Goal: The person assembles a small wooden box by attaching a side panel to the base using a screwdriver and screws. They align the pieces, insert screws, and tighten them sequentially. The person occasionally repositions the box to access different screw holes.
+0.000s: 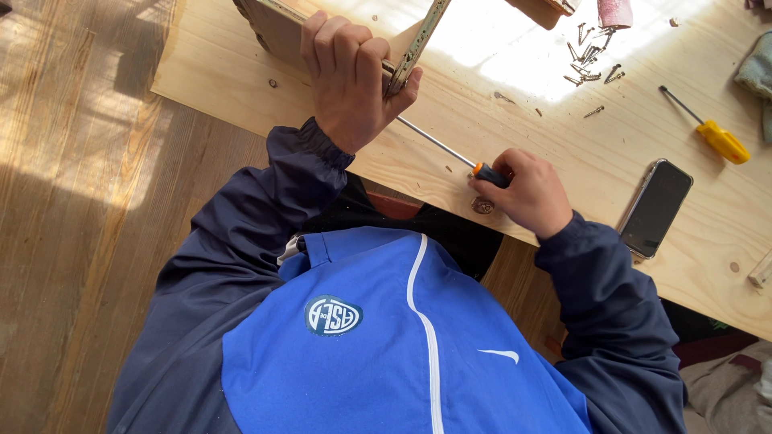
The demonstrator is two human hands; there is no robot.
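Screwdriver in hand (470, 161): orange-and-black handle buried in the right fist, long thin steel shaft running up and left across the bench toward the wooden piece; its tip is hidden behind the left hand, so I cannot tell whether it sits in a screw head.
Right hand (527, 193): nearest the body, at the bench's front edge, fingers clenched around the screwdriver handle, wrist resting low on the board.
Left hand (350, 72): farther up, fingers wrapped over the top edge of the wooden piece, thumb pressing its right side, a firm steadying grasp.
Wooden piece (277, 28): a flat board or drawer part tilted up on the bench, with a pale metal rail (422, 40) fixed along its right edge; the upper part runs out of view.
Step in hand: by the look of it, a screw is being driven or loosened at the rail while the piece is braced.
Next move calls for: keeping the shaft in line with the screw and the brace firm, so the tip does not slip.
Workbench (563, 145): pale wood, sunlit.
Phone (655, 207): dark, face up, right of the right hand.
Loose screws (591, 60): scattered heap farther back.
Second screwdriver (712, 133): yellow handle, lying unused, far right.
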